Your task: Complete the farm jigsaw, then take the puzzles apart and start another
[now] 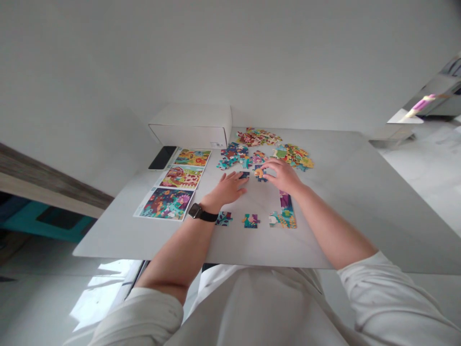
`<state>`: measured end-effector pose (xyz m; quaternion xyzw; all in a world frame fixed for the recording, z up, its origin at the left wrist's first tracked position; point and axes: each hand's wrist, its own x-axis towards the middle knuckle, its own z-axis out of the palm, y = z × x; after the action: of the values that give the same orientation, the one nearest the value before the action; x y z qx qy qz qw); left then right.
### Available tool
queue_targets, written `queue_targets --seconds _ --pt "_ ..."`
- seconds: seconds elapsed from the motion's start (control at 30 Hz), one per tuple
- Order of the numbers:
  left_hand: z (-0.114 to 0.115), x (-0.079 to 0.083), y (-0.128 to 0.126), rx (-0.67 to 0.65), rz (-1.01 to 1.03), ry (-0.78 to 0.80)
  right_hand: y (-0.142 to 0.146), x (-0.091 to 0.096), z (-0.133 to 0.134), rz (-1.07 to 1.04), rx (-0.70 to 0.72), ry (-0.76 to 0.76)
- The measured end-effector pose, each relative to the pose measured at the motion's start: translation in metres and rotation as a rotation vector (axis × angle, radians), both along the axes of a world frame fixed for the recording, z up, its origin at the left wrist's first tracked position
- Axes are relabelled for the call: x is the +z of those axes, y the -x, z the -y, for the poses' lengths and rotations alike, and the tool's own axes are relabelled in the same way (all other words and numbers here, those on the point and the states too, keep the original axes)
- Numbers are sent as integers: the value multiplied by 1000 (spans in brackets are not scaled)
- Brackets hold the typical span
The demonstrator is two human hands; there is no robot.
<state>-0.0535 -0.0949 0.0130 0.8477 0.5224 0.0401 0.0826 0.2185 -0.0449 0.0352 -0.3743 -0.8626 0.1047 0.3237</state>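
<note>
My left hand (228, 188), a dark watch (196, 211) on its wrist, lies flat with fingers stretched out. Its fingertips reach a dark blue puzzle piece (245, 175), which they partly cover. Thumb and fingers of my right hand (283, 175) close on a blue puzzle piece with an orange figure (259, 173), just to the right of that one. Nearer me lie a joined corner strip of pieces (287, 211), a single teal and purple piece (251, 221), and a dark teal piece (224, 219) partly behind my left wrist.
Loose pieces form piles: blue (234, 154), red (257, 137), yellow (297, 156) and a small pink one (258, 157). Left of my hands are picture sheets (167, 203), a phone (163, 157) and a white box (190, 134) against the wall.
</note>
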Motion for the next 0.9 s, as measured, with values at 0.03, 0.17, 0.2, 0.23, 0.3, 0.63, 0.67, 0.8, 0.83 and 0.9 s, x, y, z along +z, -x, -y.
queue_targets --seconds 0.03,0.17,0.2,0.23,0.3,0.63,0.67,0.8,0.83,0.9 --pt "1 1 0 1 -2 4 1 0 0 16 -3 7" --pt "2 2 2 4 47 -1 4 0 -3 88 -44 31" --pt "1 1 2 7 68 -2 4 0 -5 106 -52 34" --pt "1 0 3 12 89 -1 4 0 -7 123 -57 36" --pt "1 -2 4 21 116 5 4 1 -13 149 -57 38" --pt "3 -2 5 33 107 14 13 -8 -32 200 55 58" --pt "3 -2 5 32 103 14 15 -10 -31 211 61 60" --pt "1 -5 4 29 126 -11 21 -18 -27 257 59 56" --pt "0 -5 4 27 134 -19 21 -19 -26 267 59 53" --pt "-1 -4 2 20 138 -26 22 -21 -25 280 58 45"
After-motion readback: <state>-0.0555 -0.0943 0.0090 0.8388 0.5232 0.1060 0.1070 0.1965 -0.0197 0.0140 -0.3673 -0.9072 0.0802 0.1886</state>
